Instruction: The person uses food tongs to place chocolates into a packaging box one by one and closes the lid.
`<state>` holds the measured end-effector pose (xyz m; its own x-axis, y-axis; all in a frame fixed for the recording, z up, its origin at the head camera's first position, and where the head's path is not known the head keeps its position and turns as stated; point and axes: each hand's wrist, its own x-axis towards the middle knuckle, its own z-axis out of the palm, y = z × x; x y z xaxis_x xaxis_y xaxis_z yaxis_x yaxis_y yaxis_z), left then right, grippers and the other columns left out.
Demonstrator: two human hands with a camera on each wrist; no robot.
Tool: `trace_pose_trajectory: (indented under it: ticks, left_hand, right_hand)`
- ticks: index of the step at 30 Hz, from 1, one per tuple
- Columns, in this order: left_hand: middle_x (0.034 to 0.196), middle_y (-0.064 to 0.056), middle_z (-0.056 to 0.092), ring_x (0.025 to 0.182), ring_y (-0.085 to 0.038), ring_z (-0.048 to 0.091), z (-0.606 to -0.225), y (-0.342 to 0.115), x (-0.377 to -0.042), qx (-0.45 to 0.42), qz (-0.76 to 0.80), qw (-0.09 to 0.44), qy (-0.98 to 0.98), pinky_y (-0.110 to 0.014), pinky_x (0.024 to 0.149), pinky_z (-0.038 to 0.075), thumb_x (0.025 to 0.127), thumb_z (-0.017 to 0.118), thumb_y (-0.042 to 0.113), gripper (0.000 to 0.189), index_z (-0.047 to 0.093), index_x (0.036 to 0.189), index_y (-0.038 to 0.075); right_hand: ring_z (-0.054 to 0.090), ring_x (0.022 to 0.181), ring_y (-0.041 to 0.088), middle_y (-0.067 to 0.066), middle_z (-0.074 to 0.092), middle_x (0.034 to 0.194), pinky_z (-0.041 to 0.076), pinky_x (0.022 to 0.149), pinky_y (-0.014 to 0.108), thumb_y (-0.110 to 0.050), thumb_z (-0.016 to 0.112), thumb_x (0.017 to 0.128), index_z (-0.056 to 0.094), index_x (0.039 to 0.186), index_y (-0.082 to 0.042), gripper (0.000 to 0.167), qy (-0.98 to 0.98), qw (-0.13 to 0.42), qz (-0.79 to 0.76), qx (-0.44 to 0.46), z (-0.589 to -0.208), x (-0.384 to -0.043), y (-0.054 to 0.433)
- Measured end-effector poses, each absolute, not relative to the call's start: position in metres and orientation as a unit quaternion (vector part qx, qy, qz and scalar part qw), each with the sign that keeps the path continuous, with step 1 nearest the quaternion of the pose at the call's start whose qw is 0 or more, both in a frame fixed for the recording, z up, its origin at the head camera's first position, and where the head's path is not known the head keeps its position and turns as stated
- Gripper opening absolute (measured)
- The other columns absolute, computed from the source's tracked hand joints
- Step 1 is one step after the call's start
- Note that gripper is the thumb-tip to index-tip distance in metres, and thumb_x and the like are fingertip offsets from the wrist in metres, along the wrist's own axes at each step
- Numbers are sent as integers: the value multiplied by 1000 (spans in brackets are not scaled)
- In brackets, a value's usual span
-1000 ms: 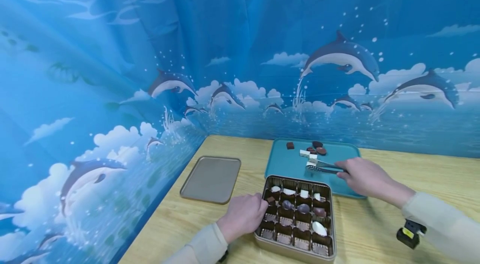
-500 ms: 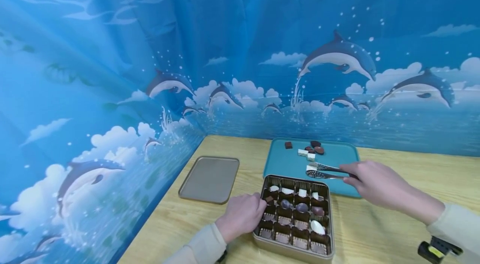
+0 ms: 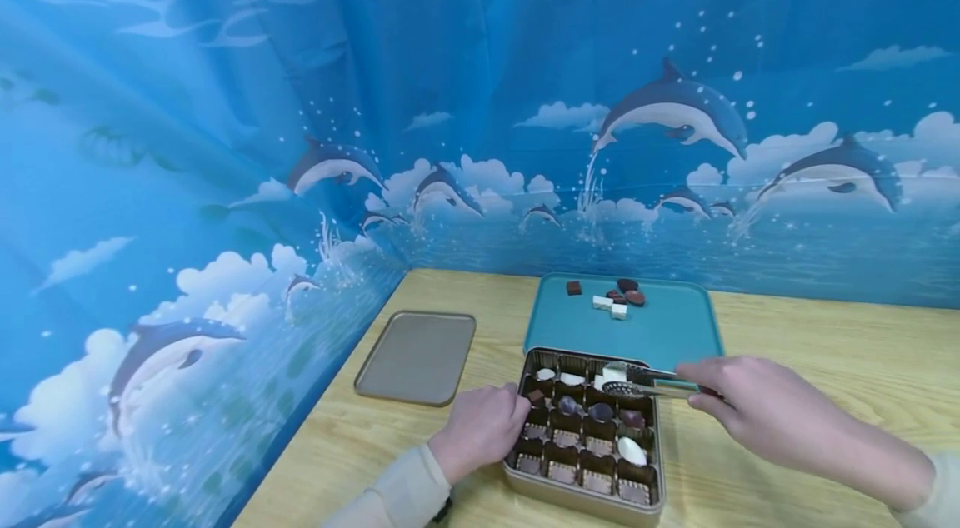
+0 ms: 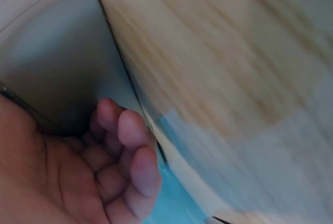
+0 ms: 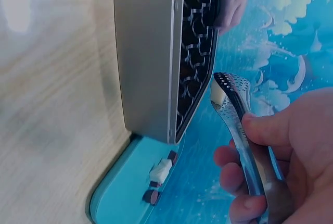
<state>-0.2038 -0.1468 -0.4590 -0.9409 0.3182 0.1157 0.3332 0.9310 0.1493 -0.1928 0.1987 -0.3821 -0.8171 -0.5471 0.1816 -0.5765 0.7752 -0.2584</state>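
A blue curtain (image 3: 465,78) printed with dolphins, clouds and sea spans the far and left sides. In front of it stands a light wooden table (image 3: 825,353). On the table's far side lies a teal tray (image 3: 660,332), and just nearer than it is a brown metal tin (image 3: 581,498) with a divided insert in rows of four. A flat brown lid (image 3: 416,357) lies to the left of the tray.

The right hand (image 3: 761,399), coming in from the right, pinches the tongs (image 3: 667,389) between thumb and curled fingers. The left hand (image 3: 486,426) grips the tin's left rim, its fingers partly curled.

The tongs reach over the far right part of the tin, their perforated tips closed on a white block (image 3: 613,374) above the far row; the wells beneath them are partly hidden.

In the tin, white pieces (image 3: 571,379) sit in the far row, a brown square (image 3: 536,397), two dark rounds (image 3: 600,412) and a reddish piece (image 3: 632,418) in the second, and a white egg shape (image 3: 632,451) at the right of the third.

On the tray, dark ovals (image 3: 634,298), two small white bars (image 3: 602,303) and, further left, a brown cube (image 3: 573,288) lie.
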Motion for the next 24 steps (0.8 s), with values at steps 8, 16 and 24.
trace_pose_trajectory:
  ticks: [8, 16, 24]
  left_hand:
    - [57, 3, 44, 50, -12, 44, -459, -148, -204, -168, -92, 45, -981, -29, 48, 38, 106, 36, 31, 42, 48, 68, 19]
    - [56, 3, 42, 49, -12, 42, -458, -148, -204, -169, -94, 43, -980, -29, 47, 36, 106, 35, 30, 42, 45, 66, 19]
    - [55, 5, 38, 48, -11, 40, -457, -147, -203, -172, -100, 34, -979, -28, 45, 35, 106, 35, 29, 42, 44, 66, 20]
  right_hand:
    - [73, 93, 21, -1, 76, 108, 59, 75, 41, -25, 74, 90, 71, 122, -14, 33, -937, 53, 131, 320, -392, -177, 192]
    - [73, 96, 21, 0, 75, 115, 59, 74, 40, -26, 73, 91, 70, 125, -14, 37, -936, 14, 135, 325, -398, -173, 185]
    - [70, 84, 9, -2, 74, 113, 57, 68, 33, -28, 72, 91, 68, 128, -11, 40, -935, -25, 154, 317, -399, -172, 182]
